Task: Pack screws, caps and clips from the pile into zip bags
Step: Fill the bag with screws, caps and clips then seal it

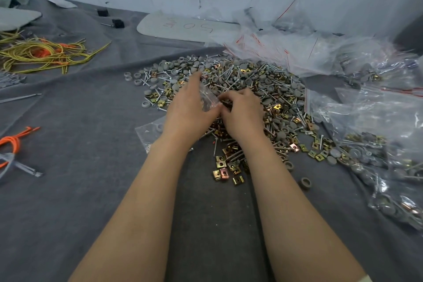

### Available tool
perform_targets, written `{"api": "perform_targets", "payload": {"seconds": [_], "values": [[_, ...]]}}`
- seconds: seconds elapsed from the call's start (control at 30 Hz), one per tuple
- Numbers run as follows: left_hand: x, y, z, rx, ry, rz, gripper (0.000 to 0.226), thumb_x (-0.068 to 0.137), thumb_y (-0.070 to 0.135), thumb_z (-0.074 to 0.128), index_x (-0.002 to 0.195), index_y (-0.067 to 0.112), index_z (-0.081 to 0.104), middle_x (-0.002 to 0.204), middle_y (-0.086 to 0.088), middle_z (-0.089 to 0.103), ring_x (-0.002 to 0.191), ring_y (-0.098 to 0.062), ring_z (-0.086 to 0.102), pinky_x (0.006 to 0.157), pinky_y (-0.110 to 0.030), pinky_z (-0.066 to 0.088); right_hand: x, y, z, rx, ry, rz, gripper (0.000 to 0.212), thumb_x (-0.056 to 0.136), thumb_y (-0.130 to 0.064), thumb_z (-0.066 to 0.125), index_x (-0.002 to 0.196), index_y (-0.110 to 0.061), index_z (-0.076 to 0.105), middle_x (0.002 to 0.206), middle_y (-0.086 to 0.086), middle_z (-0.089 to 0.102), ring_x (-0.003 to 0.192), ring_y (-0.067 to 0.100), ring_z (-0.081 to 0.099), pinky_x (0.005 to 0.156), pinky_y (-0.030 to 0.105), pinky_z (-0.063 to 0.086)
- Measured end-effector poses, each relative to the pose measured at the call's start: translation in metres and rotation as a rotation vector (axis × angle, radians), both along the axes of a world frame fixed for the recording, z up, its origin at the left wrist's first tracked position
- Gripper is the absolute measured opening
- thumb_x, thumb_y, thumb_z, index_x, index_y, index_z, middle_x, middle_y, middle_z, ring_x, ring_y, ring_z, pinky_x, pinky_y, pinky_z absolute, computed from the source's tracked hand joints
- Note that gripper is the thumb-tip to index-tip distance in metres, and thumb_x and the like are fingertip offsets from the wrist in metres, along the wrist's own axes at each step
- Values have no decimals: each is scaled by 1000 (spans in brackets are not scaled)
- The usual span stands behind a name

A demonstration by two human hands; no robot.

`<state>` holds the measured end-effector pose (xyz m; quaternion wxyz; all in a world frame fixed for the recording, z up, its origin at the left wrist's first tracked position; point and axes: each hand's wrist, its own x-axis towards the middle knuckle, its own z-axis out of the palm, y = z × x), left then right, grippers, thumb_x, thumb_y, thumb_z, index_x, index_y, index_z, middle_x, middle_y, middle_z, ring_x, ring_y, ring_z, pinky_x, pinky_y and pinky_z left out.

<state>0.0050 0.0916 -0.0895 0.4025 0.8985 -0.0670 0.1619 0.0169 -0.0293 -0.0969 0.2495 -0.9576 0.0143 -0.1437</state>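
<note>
My left hand [191,111] has a small clear zip bag [207,99] pinched betw. thumb and fingers, index finger stretched out past it toward the far side of the pile. My right hand [242,110] is curled shut at the bag's near edge, fingertips bunched tight against it; can't tell if there's a part in them or just the plastic. Both hands touch each other at the thumbs, right over the middle of the pile [229,89].

Pile is a mix: grey round caps [270,89], long silver screws [231,82] and brass/copper-coloured square clips [223,167], all spread on the grey cloth [91,144]. Clips trail off toward me betw. my forearms; a loose cap [305,182] sits alone just right of my right forearm.

Under my left wrist lies another clear bag [150,131], flat, w/ a cap or so inside. Right side: filled bags [375,162] w/ mixed parts, stacked along the cloth edge. Behind the pile, a heap of empty bags [297,52] w/ red zip strips against the wall.

Far left: yellow cords [43,55] tangled w/ some orange, and an orange cord [13,144] nearer me.
</note>
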Motion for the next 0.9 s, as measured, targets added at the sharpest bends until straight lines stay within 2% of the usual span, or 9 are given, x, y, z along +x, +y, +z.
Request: {"api": "perform_targets", "payload": {"seconds": [0.13,0.27,0.37,0.53,0.63,0.7,0.77,0.8,0.9], "values": [[-2,-1,1,6,5,-3,81,81,30,72,148,17,28,144,-5,46,130,-23,44,100,-32,36,-1,3,-1,0,-27,23,14,90,-23,61,104,-22,59,116,2,51,113,21,44,93,35,34],[-4,-1,2,-3,24,-5,82,81,31,74,148,17,28,142,-6,48,126,-24,48,102,-38,41,0,-4,6,500,-113,-6,12,89,-19,65,93,-20,54,85,-11,55,76,-3,51,63,10,37],[-4,-1,2,19,29,-15,81,82,33,73,148,19,27,140,-7,49,125,-25,49,98,-37,41,-2,-11,15,775,-96,4,15,86,-22,70,89,-22,55,85,-8,61,78,4,58,69,20,45],[-5,-3,4,44,37,-34,83,82,31,73,149,20,25,137,-6,51,121,-24,51,91,-31,39,-6,-7,20,861,104,310,13,93,-26,59,91,-25,71,89,-9,72,88,8,66,84,31,51],[-7,-3,6,36,32,-30,84,81,35,74,148,22,26,134,-5,54,119,-23,53,95,-35,42,-1,-22,17,715,-91,-10,20,97,-20,51,107,-21,68,104,-6,70,90,8,65,83,29,53],[-8,-3,7,40,26,-33,84,81,37,73,148,22,25,137,-5,52,121,-23,52,96,-36,41,2,-36,13,514,-157,-202,27,99,-15,46,119,-19,64,114,-4,67,71,-1,58,65,10,48],[-9,-4,8,42,31,-46,85,82,38,73,149,21,24,144,-4,47,126,-23,48,99,-37,40,4,-41,9,323,-126,-183,32,100,-13,43,128,-19,59,124,-2,62,60,-3,48,54,5,39],[-10,-4,9,45,37,-51,86,82,38,72,150,21,23,146,-4,44,128,-23,47,101,-38,39,4,-39,7,257,-84,-124,35,100,-12,43,131,-19,56,129,0,60,65,0,51,61,6,41],[-9,-5,9,50,52,-59,88,82,38,73,150,22,21,147,-4,43,129,-23,46,102,-38,39,7,-33,3,40,47,-31,44,96,-5,43,136,-21,52,139,3,52,117,24,53,100,40,44]]}}
